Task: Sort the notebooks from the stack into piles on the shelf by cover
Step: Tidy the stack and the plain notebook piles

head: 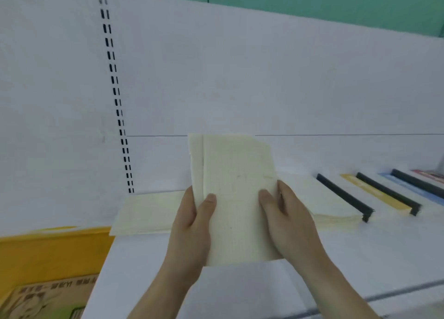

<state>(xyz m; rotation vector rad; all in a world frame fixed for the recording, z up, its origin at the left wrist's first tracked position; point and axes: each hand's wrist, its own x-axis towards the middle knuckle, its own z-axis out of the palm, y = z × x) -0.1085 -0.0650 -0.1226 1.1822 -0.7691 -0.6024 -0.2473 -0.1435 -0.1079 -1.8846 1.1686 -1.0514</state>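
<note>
Both hands, left [192,225] and right [288,220], grip a cream notebook [235,193] upright, long axis vertical; matching cream piles [149,215] lie just behind on the shelf [360,258].

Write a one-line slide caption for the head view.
Both hands, left and right, hold a cream notebook above the white shelf with sorted piles behind.

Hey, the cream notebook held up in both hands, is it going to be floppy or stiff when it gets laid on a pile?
Probably floppy: the cream notebook looks thin, and the left hand and right hand each grip a side edge. Likely light, since thumbs and fingers alone hold it upright. Its pages seem fanned apart at the top left, so it may splay open when released.
</note>
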